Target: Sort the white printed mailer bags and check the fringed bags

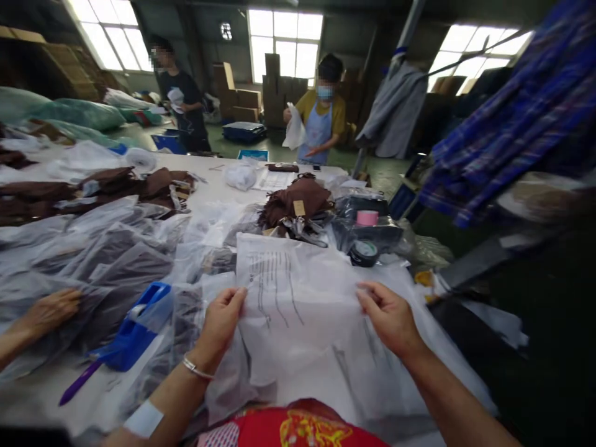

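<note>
A translucent white plastic bag [321,273] with dark printed text is stretched between my hands, above the table edge in front of me. My left hand [222,320] pinches its left side, thumb against fingers, with a bracelet on the wrist. On the other side my right hand [388,316] grips the bag's right edge between thumb and fingers. More translucent bags [386,366] lie beneath it. Just beyond the bag sits a pile of dark brown fabric goods [302,202] with a tan tag [298,208].
A blue tape dispenser [135,335] and a purple-handled tool [80,383] lie left. Another person's hand [58,307] rests on bagged brown goods [116,267]. Tape rolls, one black [363,252] and one pink [367,217], sit right. Two people stand behind the table; clothes [516,118] hang right.
</note>
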`<state>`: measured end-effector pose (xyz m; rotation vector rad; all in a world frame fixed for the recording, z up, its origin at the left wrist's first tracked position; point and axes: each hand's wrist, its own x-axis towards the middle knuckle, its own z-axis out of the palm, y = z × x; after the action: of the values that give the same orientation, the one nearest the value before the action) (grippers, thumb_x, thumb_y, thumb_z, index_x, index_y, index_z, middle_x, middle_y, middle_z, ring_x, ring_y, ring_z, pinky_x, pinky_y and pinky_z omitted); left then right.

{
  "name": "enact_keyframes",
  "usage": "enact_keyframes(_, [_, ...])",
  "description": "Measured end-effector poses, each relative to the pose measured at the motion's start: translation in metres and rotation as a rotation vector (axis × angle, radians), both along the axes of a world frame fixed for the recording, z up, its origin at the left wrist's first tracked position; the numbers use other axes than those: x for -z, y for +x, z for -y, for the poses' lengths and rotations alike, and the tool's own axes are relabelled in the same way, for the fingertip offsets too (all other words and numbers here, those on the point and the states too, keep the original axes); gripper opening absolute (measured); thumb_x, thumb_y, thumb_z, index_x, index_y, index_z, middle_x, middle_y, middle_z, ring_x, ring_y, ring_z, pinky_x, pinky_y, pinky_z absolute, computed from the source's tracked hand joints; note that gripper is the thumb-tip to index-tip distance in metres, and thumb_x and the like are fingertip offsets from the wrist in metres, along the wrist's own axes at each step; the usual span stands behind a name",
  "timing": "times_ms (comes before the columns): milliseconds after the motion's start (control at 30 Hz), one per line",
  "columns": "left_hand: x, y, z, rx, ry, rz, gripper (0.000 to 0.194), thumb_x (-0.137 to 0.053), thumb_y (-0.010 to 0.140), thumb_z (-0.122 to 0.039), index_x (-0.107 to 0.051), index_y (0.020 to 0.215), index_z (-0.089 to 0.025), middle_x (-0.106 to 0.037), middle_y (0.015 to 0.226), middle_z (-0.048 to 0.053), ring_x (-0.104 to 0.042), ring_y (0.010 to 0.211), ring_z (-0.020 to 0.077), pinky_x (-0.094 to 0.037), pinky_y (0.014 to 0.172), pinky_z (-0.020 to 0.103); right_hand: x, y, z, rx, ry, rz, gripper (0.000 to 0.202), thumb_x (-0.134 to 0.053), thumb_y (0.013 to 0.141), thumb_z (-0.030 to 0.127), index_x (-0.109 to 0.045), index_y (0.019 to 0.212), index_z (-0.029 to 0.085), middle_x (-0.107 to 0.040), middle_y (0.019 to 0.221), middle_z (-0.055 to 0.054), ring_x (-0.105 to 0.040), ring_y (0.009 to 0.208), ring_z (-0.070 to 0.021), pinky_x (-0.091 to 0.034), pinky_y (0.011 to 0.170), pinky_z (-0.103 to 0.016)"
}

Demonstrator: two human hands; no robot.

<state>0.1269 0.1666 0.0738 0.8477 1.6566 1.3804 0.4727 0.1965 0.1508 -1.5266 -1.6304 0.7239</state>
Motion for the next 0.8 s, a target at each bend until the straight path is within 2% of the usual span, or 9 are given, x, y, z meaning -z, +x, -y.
enact_keyframes(100, [-0.011, 0.063, -0.015, 0.161, 0.036, 0.055, 0.045, -0.070, 0.075, -0.060, -0.065, 0.079, -0.016, -0.051, 0.062, -0.005, -0.042, 0.058, 0.0099, -0.034, 0.054, 0.020, -0.028, 0.065, 0.015, 0.207, 0.080, 0.038, 0.045, -0.063, 0.080, 0.054, -0.074, 0.103, 0.016, -0.065, 0.062, 0.000, -0.059, 0.057, -0.0167, -0.046, 0.056, -0.027])
enact_keyframes(200, [-0.031, 0.118, -0.021, 0.249, 0.079, 0.107, 0.043, -0.070, 0.076, -0.059, -0.064, 0.078, -0.016, -0.050, 0.062, -0.005, -0.041, 0.057, 0.0088, -0.033, 0.053, 0.019, -0.052, 0.122, 0.036, 0.373, 0.138, 0.075, 0.045, -0.066, 0.078, 0.055, -0.075, 0.102, 0.019, -0.071, 0.071, -0.002, -0.063, 0.061, -0.0172, -0.048, 0.057, -0.026])
enact_keyframes(267, [-0.041, 0.148, -0.021, 0.297, 0.101, 0.125, 0.043, -0.070, 0.076, -0.058, -0.062, 0.077, -0.016, -0.050, 0.061, -0.005, -0.042, 0.056, 0.0085, -0.034, 0.052, 0.019, -0.062, 0.152, 0.049, 0.454, 0.179, 0.108, 0.045, -0.066, 0.077, 0.056, -0.075, 0.104, 0.022, -0.074, 0.078, -0.003, -0.065, 0.066, -0.0176, -0.049, 0.059, -0.026])
enact_keyframes(333, [-0.041, 0.176, -0.020, 0.365, 0.086, 0.126, 0.041, -0.069, 0.076, -0.056, -0.061, 0.074, -0.016, -0.049, 0.059, -0.005, -0.042, 0.054, 0.0084, -0.035, 0.051, 0.019, -0.061, 0.178, 0.058, 0.502, 0.192, 0.132, 0.045, -0.066, 0.077, 0.057, -0.075, 0.104, 0.022, -0.073, 0.078, -0.004, -0.065, 0.066, -0.0183, -0.050, 0.059, -0.026])
enact_keyframes(433, [-0.017, 0.212, -0.017, 0.465, -0.030, 0.131, 0.035, -0.067, 0.076, -0.051, -0.059, 0.072, -0.017, -0.050, 0.057, -0.004, -0.046, 0.052, 0.0096, -0.040, 0.048, 0.020, -0.033, 0.216, 0.061, 0.522, 0.131, 0.151, 0.048, -0.064, 0.075, 0.059, -0.075, 0.100, 0.020, -0.070, 0.068, -0.004, -0.064, 0.060, -0.0199, -0.049, 0.054, -0.028])
enact_keyframes(533, [0.021, 0.238, -0.013, 0.500, -0.197, 0.084, 0.026, -0.066, 0.076, -0.041, -0.058, 0.072, -0.017, -0.055, 0.061, -0.001, -0.052, 0.055, 0.0120, -0.045, 0.046, 0.021, 0.021, 0.251, 0.056, 0.513, 0.032, 0.196, 0.052, -0.059, 0.073, 0.062, -0.075, 0.096, 0.018, -0.070, 0.067, -0.005, -0.065, 0.060, -0.0231, -0.050, 0.055, -0.032])
enact_keyframes(633, [0.052, 0.251, -0.008, 0.500, -0.284, 0.010, 0.018, -0.063, 0.077, -0.033, -0.057, 0.072, -0.016, -0.056, 0.064, 0.000, -0.055, 0.057, 0.0131, -0.048, 0.045, 0.022, 0.075, 0.276, 0.052, 0.452, -0.036, 0.301, 0.050, -0.054, 0.078, 0.060, -0.074, 0.099, 0.019, -0.074, 0.078, -0.007, -0.069, 0.072, -0.0261, -0.053, 0.067, -0.036])
enact_keyframes(700, [0.064, 0.253, -0.007, 0.493, -0.302, -0.032, 0.016, -0.061, 0.079, -0.030, -0.057, 0.072, -0.016, -0.056, 0.064, 0.000, -0.055, 0.057, 0.0133, -0.050, 0.046, 0.023, 0.100, 0.283, 0.050, 0.418, -0.053, 0.345, 0.049, -0.050, 0.082, 0.058, -0.073, 0.102, 0.019, -0.075, 0.085, -0.008, -0.070, 0.079, -0.0269, -0.053, 0.074, -0.038])
enact_keyframes(800, [0.069, 0.256, -0.009, 0.496, -0.303, -0.093, 0.015, -0.059, 0.081, -0.029, -0.056, 0.073, -0.017, -0.056, 0.066, 0.001, -0.056, 0.057, 0.0146, -0.051, 0.047, 0.025, 0.118, 0.284, 0.047, 0.410, -0.080, 0.392, 0.047, -0.045, 0.086, 0.053, -0.071, 0.106, 0.018, -0.075, 0.087, -0.010, -0.070, 0.081, -0.0276, -0.053, 0.075, -0.039])
